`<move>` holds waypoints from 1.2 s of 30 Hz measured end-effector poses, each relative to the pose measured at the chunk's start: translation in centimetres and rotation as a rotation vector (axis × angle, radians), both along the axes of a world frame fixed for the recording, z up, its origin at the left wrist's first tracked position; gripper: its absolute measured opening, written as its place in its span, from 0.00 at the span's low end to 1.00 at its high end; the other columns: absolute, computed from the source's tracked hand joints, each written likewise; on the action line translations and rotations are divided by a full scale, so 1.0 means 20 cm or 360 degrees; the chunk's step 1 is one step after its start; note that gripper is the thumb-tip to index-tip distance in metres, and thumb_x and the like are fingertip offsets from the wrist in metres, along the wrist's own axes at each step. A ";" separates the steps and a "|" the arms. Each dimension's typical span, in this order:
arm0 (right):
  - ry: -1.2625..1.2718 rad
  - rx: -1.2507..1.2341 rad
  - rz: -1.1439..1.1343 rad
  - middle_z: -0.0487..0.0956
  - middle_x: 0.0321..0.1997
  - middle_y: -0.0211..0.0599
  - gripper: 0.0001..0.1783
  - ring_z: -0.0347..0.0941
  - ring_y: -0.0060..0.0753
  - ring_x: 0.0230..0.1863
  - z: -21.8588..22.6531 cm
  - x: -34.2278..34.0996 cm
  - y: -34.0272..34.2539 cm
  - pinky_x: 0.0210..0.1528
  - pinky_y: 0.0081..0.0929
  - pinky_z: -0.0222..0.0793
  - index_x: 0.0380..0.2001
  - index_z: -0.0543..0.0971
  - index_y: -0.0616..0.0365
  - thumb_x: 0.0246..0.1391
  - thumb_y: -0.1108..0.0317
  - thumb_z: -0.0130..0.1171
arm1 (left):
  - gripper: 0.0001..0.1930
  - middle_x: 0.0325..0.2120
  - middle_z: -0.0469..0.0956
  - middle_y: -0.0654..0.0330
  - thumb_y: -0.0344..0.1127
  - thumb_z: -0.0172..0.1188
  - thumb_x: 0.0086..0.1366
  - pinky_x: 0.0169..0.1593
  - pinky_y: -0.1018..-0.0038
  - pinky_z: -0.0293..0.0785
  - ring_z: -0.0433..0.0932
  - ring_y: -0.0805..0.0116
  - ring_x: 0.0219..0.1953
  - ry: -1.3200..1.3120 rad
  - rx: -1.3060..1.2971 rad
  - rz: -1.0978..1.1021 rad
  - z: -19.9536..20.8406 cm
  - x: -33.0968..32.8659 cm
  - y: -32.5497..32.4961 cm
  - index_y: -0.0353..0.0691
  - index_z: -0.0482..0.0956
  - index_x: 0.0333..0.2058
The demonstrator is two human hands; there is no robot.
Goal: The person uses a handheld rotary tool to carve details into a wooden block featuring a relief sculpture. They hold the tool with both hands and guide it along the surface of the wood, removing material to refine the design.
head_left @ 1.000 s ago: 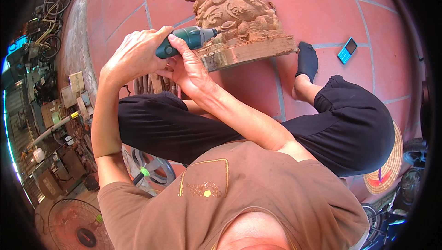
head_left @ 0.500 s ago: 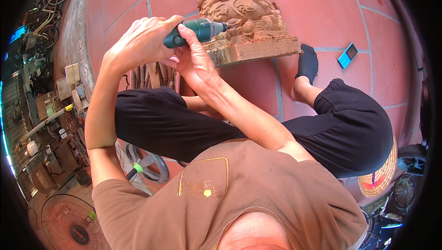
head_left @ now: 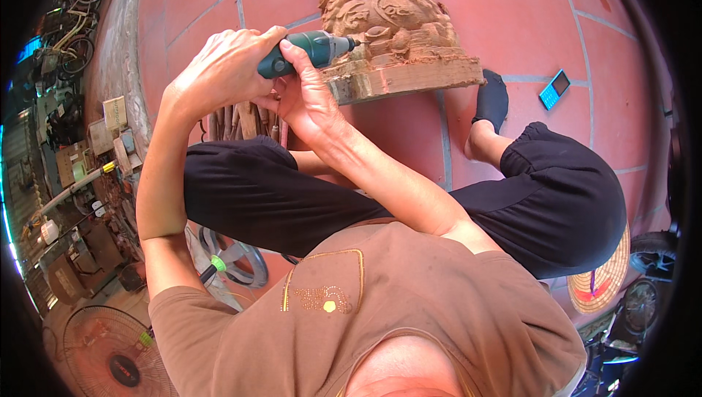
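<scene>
Both hands hold a small green rotary tool (head_left: 313, 50) with a grey nose and a black tip that points right. My left hand (head_left: 227, 68) is wrapped round its rear end. My right hand (head_left: 308, 101) grips it from the near side, thumb pressed along the body and fingers partly hidden beneath. The tip is beside the lower part of a carved wooden figure (head_left: 387, 24) on a thick wooden base (head_left: 409, 75). Whether it touches the wood I cannot tell. Reddish wood dust lies on the carving's ledges.
Wooden-handled tools (head_left: 241, 121) lie between my left leg and the carving. A blue phone (head_left: 554, 90) rests on the red tiles beyond my right foot (head_left: 491, 101). At left stand a fan (head_left: 117, 349), a wheel (head_left: 241, 259) and cluttered boxes (head_left: 73, 163). A woven hat (head_left: 601, 276) is behind my right knee.
The whole view has shifted very slightly. My hands keep the same hold on the rotary tool, its tip still beside the carving.
</scene>
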State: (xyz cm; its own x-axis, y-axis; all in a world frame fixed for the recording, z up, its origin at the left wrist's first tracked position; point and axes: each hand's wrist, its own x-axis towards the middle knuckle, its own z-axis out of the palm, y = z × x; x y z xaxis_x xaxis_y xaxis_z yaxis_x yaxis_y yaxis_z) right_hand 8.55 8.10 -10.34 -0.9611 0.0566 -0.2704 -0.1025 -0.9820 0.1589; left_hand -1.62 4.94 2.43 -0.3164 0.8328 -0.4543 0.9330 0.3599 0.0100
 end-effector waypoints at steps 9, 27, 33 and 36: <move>0.0061 -0.0072 0.0005 0.78 0.45 0.23 0.20 0.75 0.23 0.50 0.01 0.00 0.01 0.49 0.40 0.77 0.49 0.72 0.46 0.57 0.55 0.66 | 0.31 0.35 0.80 0.41 0.34 0.65 0.48 0.43 0.56 0.74 0.79 0.41 0.39 0.0103 -0.0062 0.0025 0.04 0.04 0.02 0.34 0.72 0.53; 0.0082 -0.0144 -0.0116 0.80 0.45 0.25 0.15 0.78 0.27 0.48 0.07 0.10 0.04 0.49 0.40 0.77 0.47 0.74 0.45 0.60 0.55 0.60 | 0.30 0.30 0.79 0.43 0.34 0.66 0.49 0.41 0.56 0.73 0.79 0.42 0.36 0.0140 -0.0204 -0.0014 0.10 0.18 0.12 0.33 0.72 0.52; 0.0085 -0.0145 -0.0132 0.80 0.45 0.25 0.16 0.78 0.27 0.48 0.07 0.12 0.04 0.48 0.39 0.77 0.47 0.73 0.46 0.60 0.55 0.61 | 0.29 0.30 0.79 0.42 0.34 0.66 0.48 0.41 0.56 0.73 0.79 0.42 0.36 0.0173 -0.0162 -0.0060 0.11 0.21 0.12 0.33 0.72 0.52; 0.0087 -0.0142 -0.0101 0.80 0.45 0.25 0.16 0.78 0.27 0.48 0.07 0.13 0.04 0.48 0.39 0.78 0.48 0.73 0.46 0.60 0.55 0.61 | 0.30 0.31 0.79 0.42 0.33 0.65 0.48 0.41 0.55 0.73 0.78 0.41 0.37 0.0178 -0.0145 -0.0055 0.11 0.21 0.11 0.33 0.72 0.52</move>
